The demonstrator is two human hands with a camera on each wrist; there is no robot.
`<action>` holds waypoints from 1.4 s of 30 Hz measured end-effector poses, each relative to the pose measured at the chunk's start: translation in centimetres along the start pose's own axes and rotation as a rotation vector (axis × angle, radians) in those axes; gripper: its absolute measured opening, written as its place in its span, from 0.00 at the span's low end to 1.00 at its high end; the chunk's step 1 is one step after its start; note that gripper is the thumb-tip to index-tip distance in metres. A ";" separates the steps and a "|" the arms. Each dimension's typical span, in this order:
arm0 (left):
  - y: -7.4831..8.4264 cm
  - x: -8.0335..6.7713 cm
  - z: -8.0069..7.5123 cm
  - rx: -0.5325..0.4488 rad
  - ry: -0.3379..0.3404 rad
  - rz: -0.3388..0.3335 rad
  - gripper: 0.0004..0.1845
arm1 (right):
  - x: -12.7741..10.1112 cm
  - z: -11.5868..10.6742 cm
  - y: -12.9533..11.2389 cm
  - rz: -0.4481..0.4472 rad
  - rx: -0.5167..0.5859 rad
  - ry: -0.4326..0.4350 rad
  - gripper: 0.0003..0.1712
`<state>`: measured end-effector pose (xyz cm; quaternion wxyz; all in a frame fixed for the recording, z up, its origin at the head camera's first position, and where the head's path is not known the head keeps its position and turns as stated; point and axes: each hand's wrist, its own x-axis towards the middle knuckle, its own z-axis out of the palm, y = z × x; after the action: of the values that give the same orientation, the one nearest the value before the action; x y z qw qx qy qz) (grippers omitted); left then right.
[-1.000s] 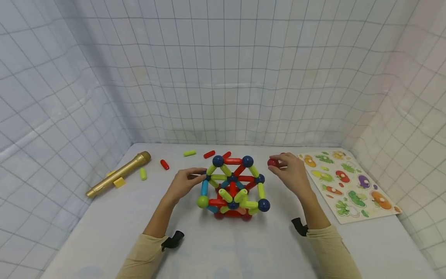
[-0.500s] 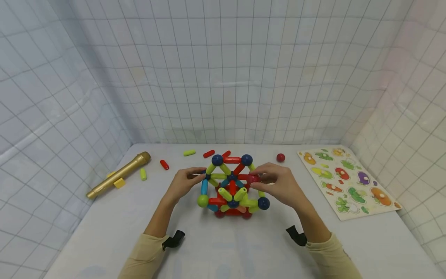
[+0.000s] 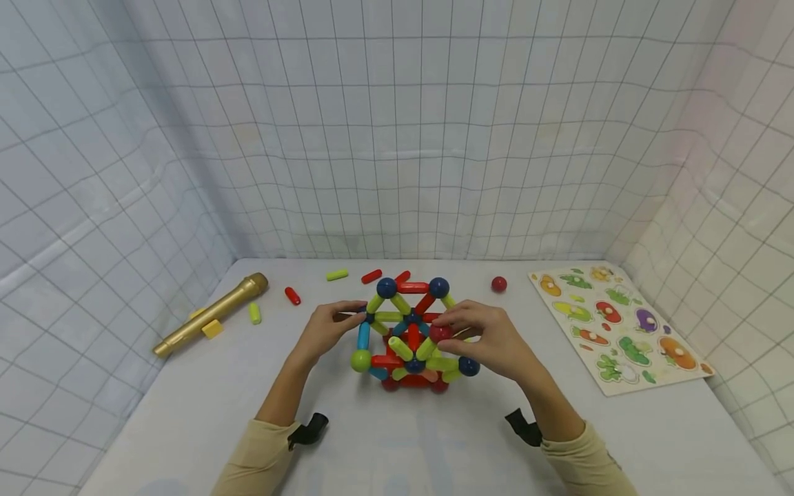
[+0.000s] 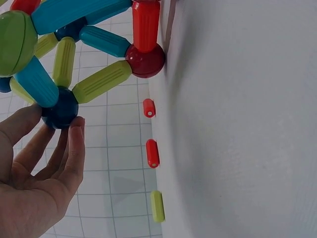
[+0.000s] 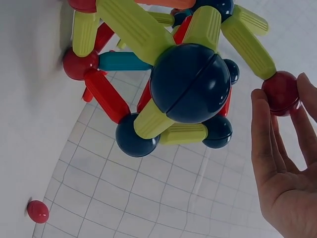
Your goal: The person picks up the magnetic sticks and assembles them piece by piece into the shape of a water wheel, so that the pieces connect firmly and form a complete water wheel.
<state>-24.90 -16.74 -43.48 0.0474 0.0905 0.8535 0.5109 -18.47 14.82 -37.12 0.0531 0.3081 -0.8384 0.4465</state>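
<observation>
A structure of magnetic rods and balls (image 3: 412, 337) stands in the middle of the white table (image 3: 186, 413). My left hand (image 3: 356, 315) pinches a dark blue ball (image 4: 60, 111) on the structure's left side, thumb on one side and fingers on the other. My right hand (image 3: 448, 332) holds a red ball (image 3: 440, 333) in its fingertips at the front right. In the right wrist view this red ball (image 5: 281, 92) sits against the end of a green rod (image 5: 247, 44), beside a big dark blue ball (image 5: 190, 83).
A gold toy microphone (image 3: 211, 313) and a yellow block (image 3: 212, 328) lie at the left. Loose green and red rods (image 3: 293, 295) are scattered behind the structure. A spare red ball (image 3: 499, 284) lies back right, a vegetable puzzle board (image 3: 620, 327) at far right. Gridded cloth walls enclose the table.
My right hand brought a red ball from the back right to the structure and lowered it to a green rod's end. Another red ball stayed behind. My left hand kept its hold.
</observation>
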 end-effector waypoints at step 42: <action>0.9 -0.8 0.1 -0.022 0.011 0.000 0.22 | 7.1 -4.8 18.9 0.532 -0.506 -0.007 0.18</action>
<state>-24.01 -16.43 -42.77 0.0439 0.0874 0.8481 0.5207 -35.78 23.03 -45.18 0.0067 0.0578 -0.9732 0.2224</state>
